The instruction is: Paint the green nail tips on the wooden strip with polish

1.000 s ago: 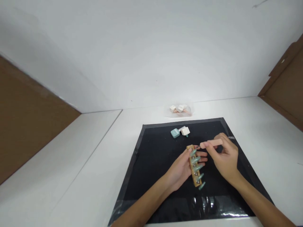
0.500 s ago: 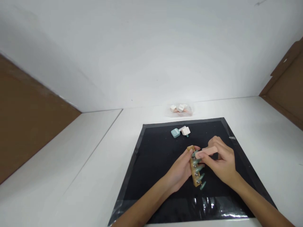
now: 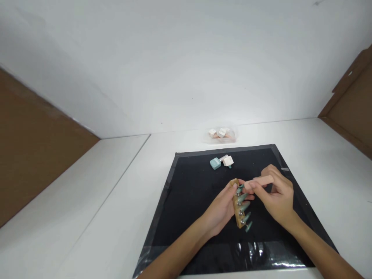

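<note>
My left hand [image 3: 222, 207] is closed around a narrow wooden stand [image 3: 238, 217], which it holds tilted above the black mat. Several green artificial nails [image 3: 244, 206] stick out from the stand's right side on small metal mounts. A pale pink nail file [image 3: 265, 179] is pinched between the thumb and fingers of my right hand [image 3: 277, 193]. The file's left end is close to the uppermost green nail, near the fingertips of my left hand; I cannot tell whether it touches.
A black mat [image 3: 192, 193] with taped edges lies on the white table. On it are a green bottle [image 3: 215, 163] and a white block [image 3: 228, 161]. Behind the mat stands a clear tray [image 3: 235, 136] holding white blocks and pink pieces. Brown panels [image 3: 35, 143] flank the table.
My right hand and the nail file have shifted right and slightly up, away from the nails. My left hand and the wooden stand have barely moved.
</note>
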Demonstrator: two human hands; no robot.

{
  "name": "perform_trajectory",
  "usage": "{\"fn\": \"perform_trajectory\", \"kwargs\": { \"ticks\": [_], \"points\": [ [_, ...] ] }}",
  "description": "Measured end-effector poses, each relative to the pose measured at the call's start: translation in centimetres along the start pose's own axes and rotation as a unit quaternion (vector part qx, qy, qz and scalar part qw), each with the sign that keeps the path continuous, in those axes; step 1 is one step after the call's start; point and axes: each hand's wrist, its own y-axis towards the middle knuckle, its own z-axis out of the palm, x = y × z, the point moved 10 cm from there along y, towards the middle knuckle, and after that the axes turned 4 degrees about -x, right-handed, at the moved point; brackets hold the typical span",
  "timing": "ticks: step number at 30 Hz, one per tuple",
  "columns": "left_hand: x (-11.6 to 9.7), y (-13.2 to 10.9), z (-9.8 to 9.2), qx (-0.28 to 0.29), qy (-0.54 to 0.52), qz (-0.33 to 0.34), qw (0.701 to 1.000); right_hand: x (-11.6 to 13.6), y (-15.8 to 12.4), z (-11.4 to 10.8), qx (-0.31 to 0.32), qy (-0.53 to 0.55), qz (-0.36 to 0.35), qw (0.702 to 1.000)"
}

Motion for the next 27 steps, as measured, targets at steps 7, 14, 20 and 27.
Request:
{"fn": "perform_trajectory", "kwargs": {
  "ticks": [7, 14, 20, 27],
  "points": [
    [0.2, 0.1, -0.1, 0.007, -0.001, 0.0, 1.0, 0.1, 0.1, -0.3, -0.015, -0.043, -0.009, 0.999],
    [0.0, -0.1, -0.3, -0.001, 0.018, 0.012, 1.0, 0.2, 0.1, 0.0, 0.0, -0.051, -0.018, 0.999],
    [-1.8, -0.5, -0.8, -0.031, 0.114, 0.096, 0.988, 0.5, 0.1, -0.4, -0.01, 0.019, -0.013, 1.0],
    [-3.3, -1.3, -0.6, -0.038, 0.242, 0.182, 0.952, -0.4, 0.0, -0.7, -0.025, -0.015, 0.033, 0.999]
  ]
}}
